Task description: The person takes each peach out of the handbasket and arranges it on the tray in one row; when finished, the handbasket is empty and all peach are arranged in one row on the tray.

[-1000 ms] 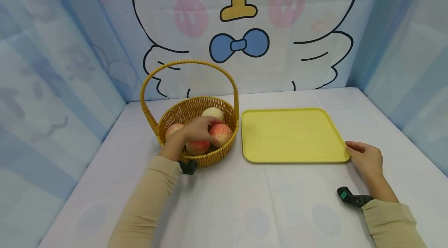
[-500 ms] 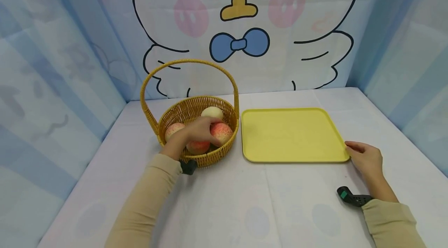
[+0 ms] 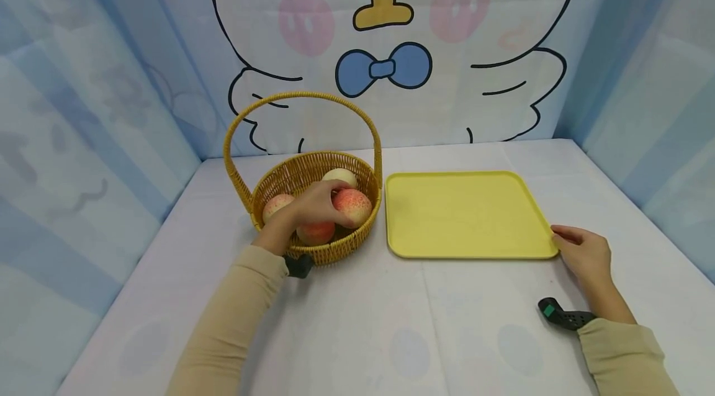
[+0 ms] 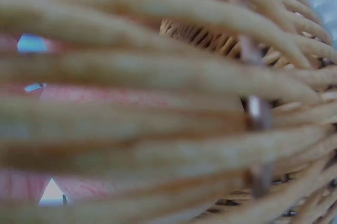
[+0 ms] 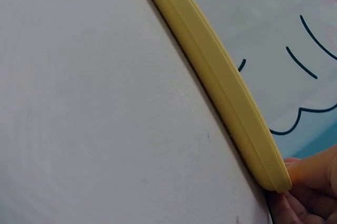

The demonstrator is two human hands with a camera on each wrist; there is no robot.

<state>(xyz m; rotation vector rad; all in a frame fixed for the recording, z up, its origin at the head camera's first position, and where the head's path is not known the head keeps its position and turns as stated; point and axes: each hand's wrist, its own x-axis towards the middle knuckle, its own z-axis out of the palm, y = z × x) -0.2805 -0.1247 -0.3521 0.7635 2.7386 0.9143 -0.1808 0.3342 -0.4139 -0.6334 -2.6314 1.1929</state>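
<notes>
In the head view my left hand point(image 3: 319, 202) reaches into a wicker basket point(image 3: 341, 254) and grips a red-speckled peach point(image 3: 356, 208) at its right side, thumb in front and fingers behind. Under the hand lies a redder peach point(image 3: 316, 233); a pale peach point(image 3: 341, 177) sits behind, and another peach point(image 3: 276, 205) is partly covered by the wrist. Blurred basket weave point(image 4: 131, 77) fills the left wrist view, hiding that hand. My right hand point(image 3: 586, 253) pinches the near right corner of a yellow tray point(image 3: 463, 216); in the right wrist view its fingers point(image 5: 310, 174) hold the tray's corner.
The basket's tall arched handle point(image 3: 301, 95) rises over the fruit. The tray lies flat just right of the basket on a white tablecloth point(image 3: 380, 328). A printed curtain point(image 3: 391, 117) closes off the back, with blue curtains on both sides.
The peach in my left hand has risen slightly within the basket, the hand moving with it. My right hand stays at the tray's corner. The head view has tilted a little.
</notes>
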